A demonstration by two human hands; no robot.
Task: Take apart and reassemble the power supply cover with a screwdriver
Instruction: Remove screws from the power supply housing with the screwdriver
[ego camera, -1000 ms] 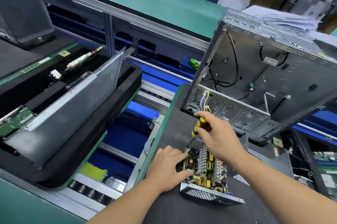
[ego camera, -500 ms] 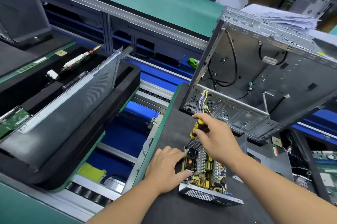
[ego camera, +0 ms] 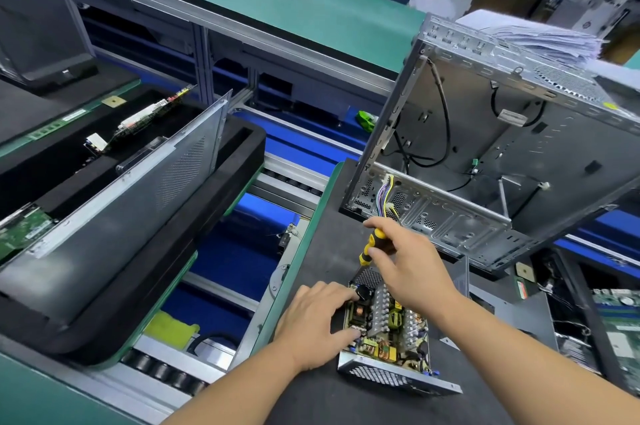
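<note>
An open power supply lies on the dark mat with its circuit board, coils and heat sinks exposed; no cover is on it. My left hand rests on its left edge, fingers spread and pressing it down. My right hand grips a yellow and black screwdriver above the unit's far left corner, the tool pointing down toward the perforated end. A grey metal panel, perhaps the cover, stands just behind my right wrist.
An empty computer case stands open just behind the power supply, its wires hanging near my right hand. A black tray with a metal side panel sits to the left across a blue conveyor gap. Circuit boards lie at the right edge.
My right hand has twisted slightly on the screwdriver handle, staying over the same corner. The left hand holds its place on the power supply.
</note>
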